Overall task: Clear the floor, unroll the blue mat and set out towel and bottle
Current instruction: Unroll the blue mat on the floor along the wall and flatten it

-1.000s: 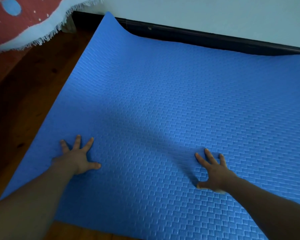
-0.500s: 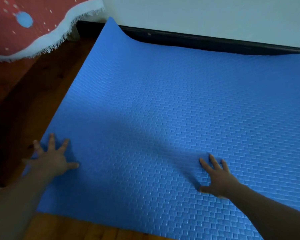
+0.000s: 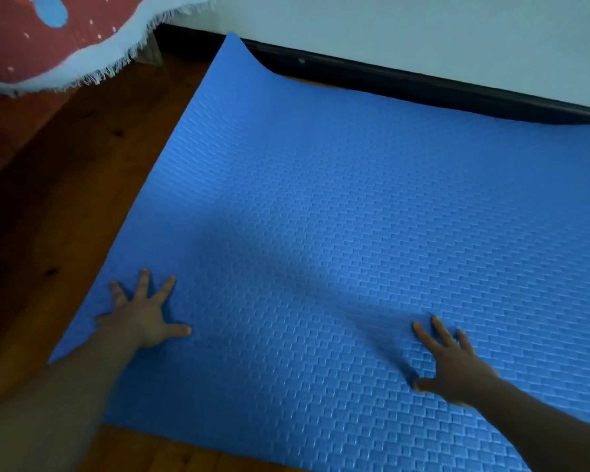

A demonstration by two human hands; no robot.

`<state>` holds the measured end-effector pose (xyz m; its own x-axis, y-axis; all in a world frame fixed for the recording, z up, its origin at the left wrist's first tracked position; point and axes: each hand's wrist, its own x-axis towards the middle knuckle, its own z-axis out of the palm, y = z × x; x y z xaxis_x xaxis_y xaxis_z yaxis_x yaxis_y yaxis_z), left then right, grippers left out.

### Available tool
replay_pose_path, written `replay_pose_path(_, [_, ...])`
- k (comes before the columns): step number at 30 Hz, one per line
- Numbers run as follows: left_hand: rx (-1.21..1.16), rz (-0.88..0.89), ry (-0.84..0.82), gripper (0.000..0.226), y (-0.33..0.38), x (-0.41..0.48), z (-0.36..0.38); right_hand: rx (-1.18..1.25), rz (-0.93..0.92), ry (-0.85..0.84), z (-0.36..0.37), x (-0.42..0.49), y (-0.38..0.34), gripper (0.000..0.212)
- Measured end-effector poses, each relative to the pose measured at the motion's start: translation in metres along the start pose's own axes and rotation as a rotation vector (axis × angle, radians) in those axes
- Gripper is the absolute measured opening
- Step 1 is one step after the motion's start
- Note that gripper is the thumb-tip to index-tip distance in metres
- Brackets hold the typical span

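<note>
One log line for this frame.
mat: unrolled on floor, far corner curled up | left hand: flat on mat | right hand: flat on mat

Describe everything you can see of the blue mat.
The blue mat lies unrolled on the wooden floor, its foam-like surface embossed with a woven brick pattern. Its far edge meets the black baseboard, where the far left corner curls up. The left hand and right hand press on it with spread fingers; a ripple sits by the right hand. Its right side runs out of frame.

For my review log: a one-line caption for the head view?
Left hand and right hand press the blue mat flat on the wooden floor.
</note>
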<state>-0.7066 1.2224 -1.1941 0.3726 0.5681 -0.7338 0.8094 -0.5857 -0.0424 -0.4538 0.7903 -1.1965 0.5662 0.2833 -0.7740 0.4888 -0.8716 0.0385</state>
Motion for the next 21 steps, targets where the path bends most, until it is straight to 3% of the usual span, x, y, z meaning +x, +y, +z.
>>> replay_pose_path(7, [-0.047,0.04,-0.009,0.118,-0.006,0.013,0.009,0.128,-0.008,0.022,0.006,0.003,-0.002,0.11])
replay_pose_path(18, [-0.017,0.041,0.001,0.114,0.015,-0.001,0.02,0.059,0.145,0.046,0.005,-0.005,-0.002,0.108])
replay_pose_path(21, [-0.014,0.044,0.006,0.113,0.017,-0.001,0.02,0.052,0.087,0.072,-0.004,-0.001,-0.035,0.107])
